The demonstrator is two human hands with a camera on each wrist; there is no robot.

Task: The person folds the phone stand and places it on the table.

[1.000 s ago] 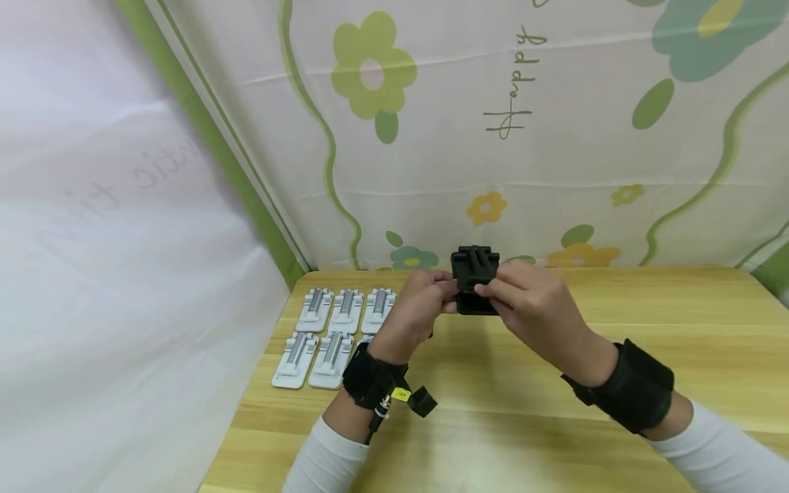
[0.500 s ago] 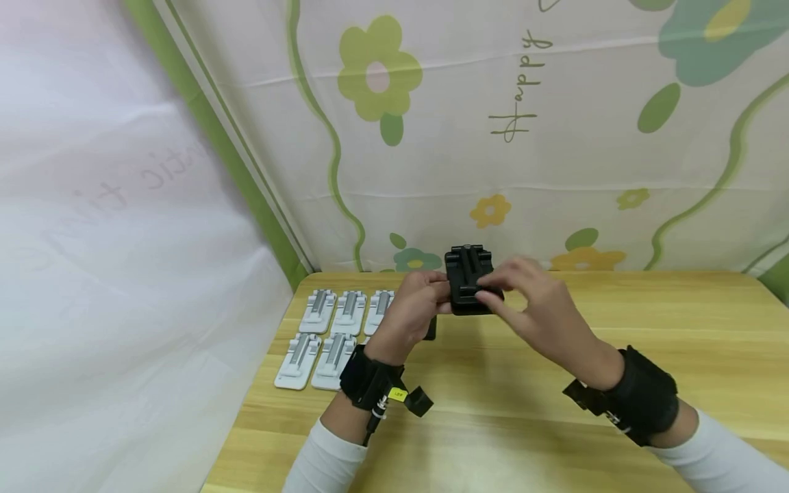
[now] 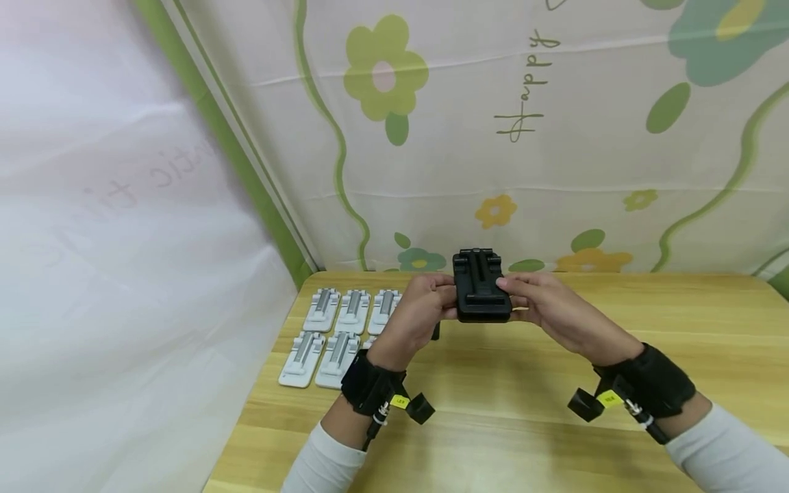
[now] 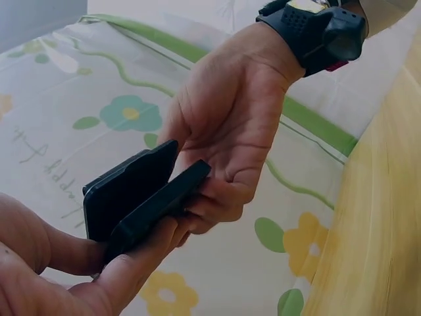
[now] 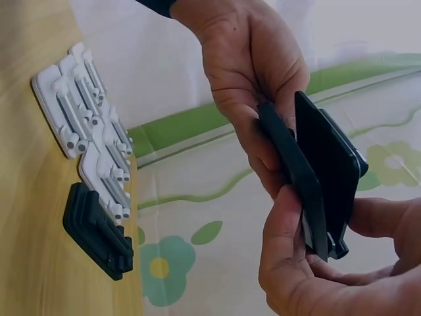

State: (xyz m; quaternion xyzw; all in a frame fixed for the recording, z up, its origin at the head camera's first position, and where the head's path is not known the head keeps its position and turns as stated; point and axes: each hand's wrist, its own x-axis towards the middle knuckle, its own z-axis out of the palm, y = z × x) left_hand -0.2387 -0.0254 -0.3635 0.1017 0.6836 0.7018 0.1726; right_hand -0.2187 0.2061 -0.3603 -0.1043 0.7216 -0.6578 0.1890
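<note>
A black folding phone stand point(image 3: 482, 291) is held up between both hands over the wooden table. My left hand point(image 3: 425, 305) grips its left edge, and my right hand point(image 3: 545, 301) pinches the right edge with the thumb on the upper face. From the side, in the left wrist view, the phone stand point(image 4: 131, 191) shows two flat plates with a wedge-shaped gap between them. The right wrist view has the same phone stand point(image 5: 322, 171), fingers on the outside of both plates.
Several white folding phone stands point(image 3: 321, 309) lie in rows on the left of the table point(image 3: 616, 383). A second black phone stand point(image 5: 99, 230) lies beside them, mostly hidden behind my left hand in the head view. A flowered curtain point(image 3: 431, 157) hangs behind the table.
My right hand has come away from the stand's front arm piece, which now lies down flat, and has taken hold of the right edge. The left hand keeps its grip.
</note>
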